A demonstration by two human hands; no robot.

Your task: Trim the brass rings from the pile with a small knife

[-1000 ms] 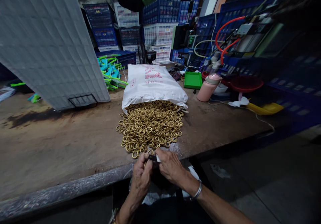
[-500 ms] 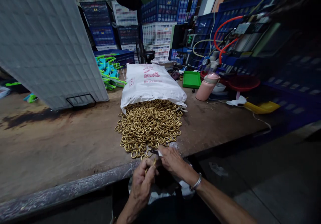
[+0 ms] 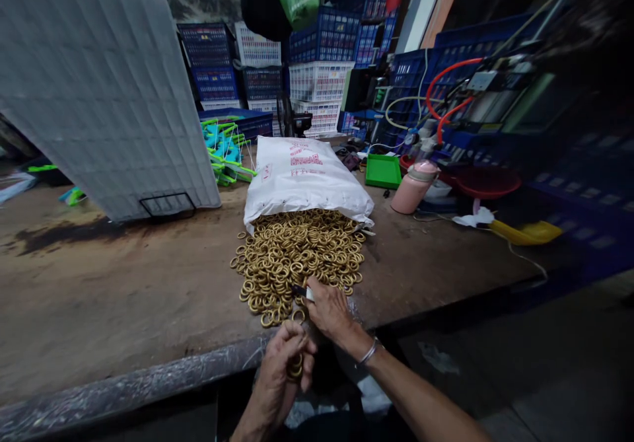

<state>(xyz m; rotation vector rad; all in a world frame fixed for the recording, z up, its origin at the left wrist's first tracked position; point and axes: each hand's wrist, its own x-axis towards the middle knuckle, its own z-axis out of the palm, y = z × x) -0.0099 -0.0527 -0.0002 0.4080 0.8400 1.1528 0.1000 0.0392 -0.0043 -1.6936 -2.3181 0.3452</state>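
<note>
While left hand (image 3: pixel 283 363) grips rings (image 3: pixel 296 367), bench edge (image 3: pixel 148 372) nears.

Pink flask (image 3: pixel 414 187), green tray (image 3: pixel 383 170), perhaps crates (image 3: pixel 319 80)

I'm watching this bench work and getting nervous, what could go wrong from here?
The ring pile reaches close to the bench edge, so rings nudged by the right hand could roll off. The left hand holds several rings beyond the edge; one could slip and drop. The right hand grips a small dark tool near the other fingers, perhaps risking a nick.
</note>
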